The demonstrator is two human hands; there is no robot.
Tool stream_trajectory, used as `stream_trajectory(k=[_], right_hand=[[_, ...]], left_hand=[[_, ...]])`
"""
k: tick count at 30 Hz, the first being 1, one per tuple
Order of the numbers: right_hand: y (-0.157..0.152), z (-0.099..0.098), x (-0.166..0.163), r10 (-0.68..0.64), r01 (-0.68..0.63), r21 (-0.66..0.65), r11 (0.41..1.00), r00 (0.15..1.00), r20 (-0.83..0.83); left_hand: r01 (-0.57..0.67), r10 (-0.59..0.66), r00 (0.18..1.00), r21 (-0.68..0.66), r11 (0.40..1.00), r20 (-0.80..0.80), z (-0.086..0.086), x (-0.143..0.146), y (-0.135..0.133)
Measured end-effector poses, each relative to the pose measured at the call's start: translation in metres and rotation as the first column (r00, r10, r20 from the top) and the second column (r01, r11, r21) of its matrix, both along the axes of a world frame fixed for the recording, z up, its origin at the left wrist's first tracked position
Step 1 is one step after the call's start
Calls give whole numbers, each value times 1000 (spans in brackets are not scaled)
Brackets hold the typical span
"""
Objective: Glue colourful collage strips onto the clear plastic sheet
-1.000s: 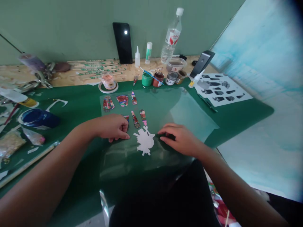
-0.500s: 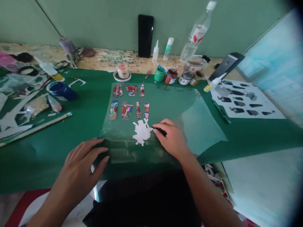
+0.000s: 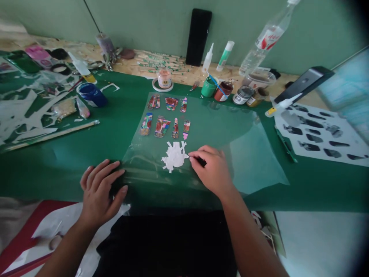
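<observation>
A clear plastic sheet [image 3: 219, 127] lies on the green table cover [image 3: 72, 154]. On the sheet sits a jagged white paper cutout [image 3: 173, 156], with several small multicoloured painted pieces [image 3: 162, 127] in two rows beyond it. My left hand [image 3: 99, 188] lies flat with fingers apart on the sheet's near left corner. My right hand [image 3: 211, 169] is closed in a pinch on a small dark object just right of the white cutout, its fingertips touching the cutout's edge.
Small paint pots [image 3: 209, 87], a glue bottle [image 3: 207, 63], a glue stick [image 3: 225, 55] and a plastic water bottle [image 3: 263, 40] stand at the back. A black phone [image 3: 198, 36] leans on the wall. A blue jar [image 3: 92, 94] and paper scraps lie left; a printed sheet [image 3: 319, 130] lies right.
My left hand has come off the painted pieces and dropped back to the sheet's near left corner. My right hand stayed by the white cutout. The view has swung left.
</observation>
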State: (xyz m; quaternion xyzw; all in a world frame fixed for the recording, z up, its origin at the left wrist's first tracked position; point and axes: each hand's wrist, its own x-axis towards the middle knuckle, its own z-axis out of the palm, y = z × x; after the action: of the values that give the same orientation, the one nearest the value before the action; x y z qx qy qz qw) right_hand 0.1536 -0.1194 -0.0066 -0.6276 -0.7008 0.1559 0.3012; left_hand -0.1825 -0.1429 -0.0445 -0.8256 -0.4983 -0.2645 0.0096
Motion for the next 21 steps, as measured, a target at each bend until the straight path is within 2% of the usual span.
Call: stream_trajectory(k=[6,10,12,16,18,21], right_hand=[[5,10,8,104,-97,-87,992,991,84],[11,15,18,266,-255,-77,964,938,223],[15,16,24,356,-363,-51,930,863,357],[25,22,32,480,-545,-70,835,660,578],[30,27,34,514,-608,-87,789,575,636],[35,33,35,550,-673,-104,732,494,674]], left_hand=[[-4,4,1000,-10,1000,1,1,1,0],[3,-3,1000,-5,1000,8,1,2,0],[8,-8,1000,5,1000,6,2,2,0],[19,-19,1000,24,1000,7,1,1,0],[23,-24,1000,31,999,9,1,0,0],[25,-25,1000,41,999,0,0,0,0]])
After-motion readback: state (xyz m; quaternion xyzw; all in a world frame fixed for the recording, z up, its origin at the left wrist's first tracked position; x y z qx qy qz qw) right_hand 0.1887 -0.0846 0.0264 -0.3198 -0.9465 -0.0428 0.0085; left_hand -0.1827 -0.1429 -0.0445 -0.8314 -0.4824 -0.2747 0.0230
